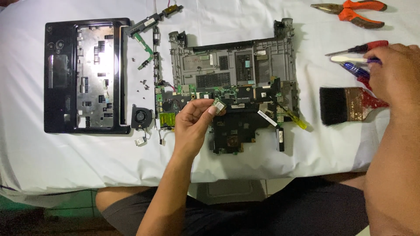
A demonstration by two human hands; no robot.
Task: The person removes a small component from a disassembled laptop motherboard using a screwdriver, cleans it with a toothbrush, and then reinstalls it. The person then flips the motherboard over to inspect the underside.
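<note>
My left hand [192,122] pinches a small green circuit card [217,105] between thumb and fingers, just above the dark laptop motherboard [236,126]. The motherboard lies on the grey laptop base shell [227,61] at the middle of the white cloth. My right hand [393,72] reaches over the tools at the right edge, its fingers on a white-tipped tool with a blue handle [352,61]. A red-handled screwdriver [363,47] lies just beyond that hand.
A black palmrest cover [83,74] lies at left, a small fan [141,116] and loose screws [142,83] beside it. Orange pliers [354,11] sit top right, a paintbrush [350,104] at right, a yellow-handled screwdriver [294,119] on the board. Table edge runs near my lap.
</note>
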